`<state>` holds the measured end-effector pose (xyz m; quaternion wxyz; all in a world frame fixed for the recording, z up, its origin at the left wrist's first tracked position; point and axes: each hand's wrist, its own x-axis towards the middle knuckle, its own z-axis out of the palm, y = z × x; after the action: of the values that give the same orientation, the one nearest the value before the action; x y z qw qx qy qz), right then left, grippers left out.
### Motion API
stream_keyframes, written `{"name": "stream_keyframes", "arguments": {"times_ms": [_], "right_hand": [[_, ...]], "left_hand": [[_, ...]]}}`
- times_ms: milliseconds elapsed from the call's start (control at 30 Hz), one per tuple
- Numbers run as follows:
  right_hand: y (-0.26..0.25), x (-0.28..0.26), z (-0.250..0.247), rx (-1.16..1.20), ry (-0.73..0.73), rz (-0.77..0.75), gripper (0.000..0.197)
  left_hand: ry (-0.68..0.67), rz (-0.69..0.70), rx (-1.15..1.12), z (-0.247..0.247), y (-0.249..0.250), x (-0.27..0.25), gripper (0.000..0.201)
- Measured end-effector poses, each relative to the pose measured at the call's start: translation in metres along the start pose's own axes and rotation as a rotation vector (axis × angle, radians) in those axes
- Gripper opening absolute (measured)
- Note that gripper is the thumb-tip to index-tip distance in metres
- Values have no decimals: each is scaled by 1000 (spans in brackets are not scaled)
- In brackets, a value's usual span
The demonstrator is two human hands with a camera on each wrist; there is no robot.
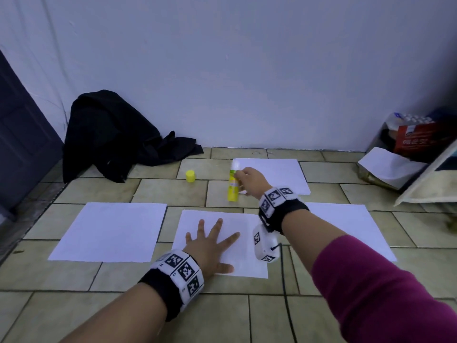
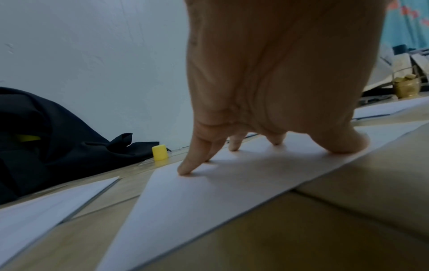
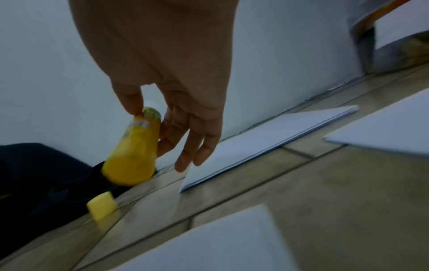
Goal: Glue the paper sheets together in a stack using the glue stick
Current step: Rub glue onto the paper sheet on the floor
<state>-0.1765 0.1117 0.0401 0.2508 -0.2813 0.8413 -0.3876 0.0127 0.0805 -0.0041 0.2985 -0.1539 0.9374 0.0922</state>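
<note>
Left hand: the left hand (image 1: 210, 246) lies flat with fingers spread, pressing down on the middle sheet (image 1: 237, 263) in the lower centre of the head view; in the left wrist view the fingertips (image 2: 185, 169) bear straight onto the paper.
Right hand: the right hand (image 1: 251, 180) reaches to the centre of the frame and pinches the upper part of the glue stick (image 1: 233, 186) between thumb and fingers; the other fingers hang loosely beside the tube in the right wrist view.
Glue stick: a yellow tube, uncapped, white tip up, roughly upright on the tiled floor (image 1: 173, 189) just beside the near left corner of the far sheet (image 1: 279, 172); the right wrist view is too blurred to tell whether its base touches the floor.
Cap: the yellow cap (image 1: 190, 176) stands on the floor left of the glue stick, apart from it.
Other paper: a left sheet (image 1: 111, 231) at lower left, a right sheet (image 1: 351, 224) partly behind the right forearm; the far sheet shows layered edges in the right wrist view.
Surroundings: black cloth (image 1: 111, 137) against the wall (image 1: 247, 58) at upper left; a box (image 1: 420, 137) and clutter at the right edge.
</note>
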Motion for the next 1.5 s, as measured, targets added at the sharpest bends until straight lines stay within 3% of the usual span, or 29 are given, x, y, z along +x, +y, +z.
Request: {"name": "stream_keyframes", "arguments": {"times_ms": [100,333,567,767,1233,1500], "right_hand": [[19,-13,-32,77,41,75,15],[51,-34,-62,71,202,56,26],[56,-46,-36,-6,127,-140,29],[58,-54,-29,-85,108,-162,27],[64,-110,-35,-265,-110,-287,25],[73,-134,-42,-250,-216,-309,23]], "left_hand": [[35,-23,-38,-3,6,-1,83],[35,-67,-69,-9,14,-1,84],[27,-88,-67,-14,16,3,85],[27,-93,-69,-13,16,3,85],[26,-83,-67,-13,15,4,86],[-6,-37,-4,-27,8,3,75]]}}
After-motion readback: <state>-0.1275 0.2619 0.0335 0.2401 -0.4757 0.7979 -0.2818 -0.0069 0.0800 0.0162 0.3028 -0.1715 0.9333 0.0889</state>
